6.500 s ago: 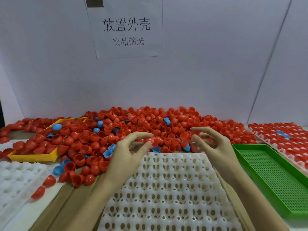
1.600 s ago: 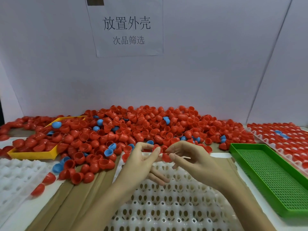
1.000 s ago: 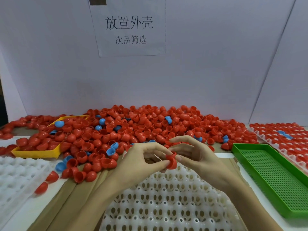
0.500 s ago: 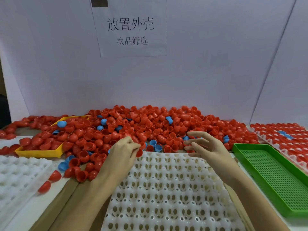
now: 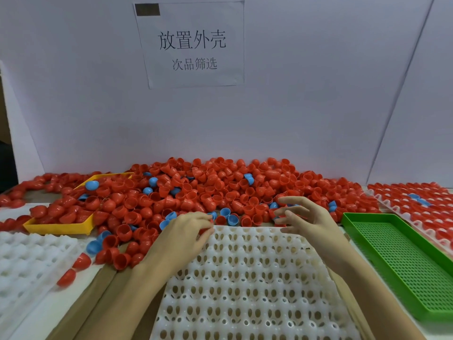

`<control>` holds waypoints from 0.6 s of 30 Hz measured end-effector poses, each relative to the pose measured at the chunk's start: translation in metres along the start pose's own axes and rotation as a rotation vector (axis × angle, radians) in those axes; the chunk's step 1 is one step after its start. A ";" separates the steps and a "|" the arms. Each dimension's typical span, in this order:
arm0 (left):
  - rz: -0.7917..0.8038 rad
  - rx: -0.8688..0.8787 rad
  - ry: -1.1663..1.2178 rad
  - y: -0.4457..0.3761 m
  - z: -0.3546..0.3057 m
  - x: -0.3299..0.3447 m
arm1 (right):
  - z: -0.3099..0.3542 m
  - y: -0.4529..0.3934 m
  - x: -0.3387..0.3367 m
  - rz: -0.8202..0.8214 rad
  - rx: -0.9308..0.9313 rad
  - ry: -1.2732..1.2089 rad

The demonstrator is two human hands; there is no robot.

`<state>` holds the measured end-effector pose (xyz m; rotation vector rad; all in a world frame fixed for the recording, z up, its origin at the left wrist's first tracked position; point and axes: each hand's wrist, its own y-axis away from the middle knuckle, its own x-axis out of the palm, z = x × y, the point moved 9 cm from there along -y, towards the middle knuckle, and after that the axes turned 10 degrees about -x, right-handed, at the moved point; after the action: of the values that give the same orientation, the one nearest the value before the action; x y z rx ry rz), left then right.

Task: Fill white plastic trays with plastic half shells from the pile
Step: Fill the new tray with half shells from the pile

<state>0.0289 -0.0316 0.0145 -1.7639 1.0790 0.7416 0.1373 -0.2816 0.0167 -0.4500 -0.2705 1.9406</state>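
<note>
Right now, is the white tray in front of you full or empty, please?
Almost empty: the white tray shows bare pockets, save a red shell under the left hand at its far edge.

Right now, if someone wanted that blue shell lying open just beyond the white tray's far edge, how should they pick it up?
Pinch the blue shell by its thin rim, one finger inside the cup and one outside, coming from above on the white tray side. Its open mouth faces up and toward the viewer, and red shells crowd its sides.
</note>
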 end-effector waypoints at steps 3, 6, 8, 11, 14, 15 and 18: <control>0.050 0.030 0.005 0.002 0.000 0.008 | -0.004 -0.003 -0.019 -0.090 -0.009 0.055; 0.046 0.056 -0.014 0.001 0.000 0.010 | -0.011 -0.006 -0.047 -0.220 -0.049 0.309; 0.032 0.053 -0.031 0.000 0.002 0.009 | -0.016 -0.006 -0.064 -0.262 -0.067 0.489; -0.031 0.081 -0.099 0.003 -0.004 0.001 | -0.026 -0.006 -0.082 -0.212 -0.125 0.734; -0.100 0.105 -0.094 0.006 -0.013 -0.010 | -0.039 -0.009 -0.076 -0.015 -0.172 0.833; -0.109 0.115 -0.094 0.007 -0.015 -0.013 | -0.047 -0.010 -0.067 0.085 -0.151 0.833; -0.102 0.135 -0.096 0.007 -0.019 -0.013 | -0.066 -0.012 -0.048 0.249 -0.079 0.831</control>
<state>0.0173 -0.0459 0.0303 -1.6388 0.9454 0.6685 0.1927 -0.3214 -0.0292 -1.3333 0.2608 1.8079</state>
